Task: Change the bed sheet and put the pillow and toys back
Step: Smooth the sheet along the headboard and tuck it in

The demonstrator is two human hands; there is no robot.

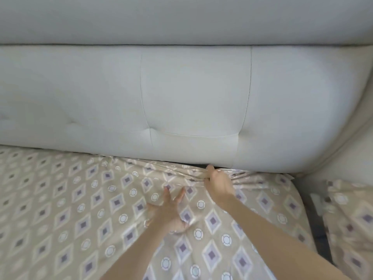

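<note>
The beige bed sheet [96, 199], soft cloth printed with purple diamonds and white rings, lies spread over the mattress right under the camera, running away toward the head of the bed. Closest in, two bare forearms reach forward across it. The left hand [167, 211] lies flat on the cloth, fingers spread, gripping nothing and pinning the fabric down. Just beyond and to the right, the right hand [218, 182] is closed around a bunched fold of the sheet's far edge, with pleats fanning out from that fist.

So the right hand is the nearer one to the job: the edge it holds sits right at the dark gap [201, 165] between mattress and headboard, and that gap runs left to right, straight across the line of the arms. My read is that the tuck goes forward and down into that slot.

Off to the right, more of the same patterned cloth [351, 219] hangs over a dark drop beside the mattress. Farthest back, the pale grey padded headboard [193, 98] bulges out over the gap and crowds it. No pillow or toys in view.
</note>
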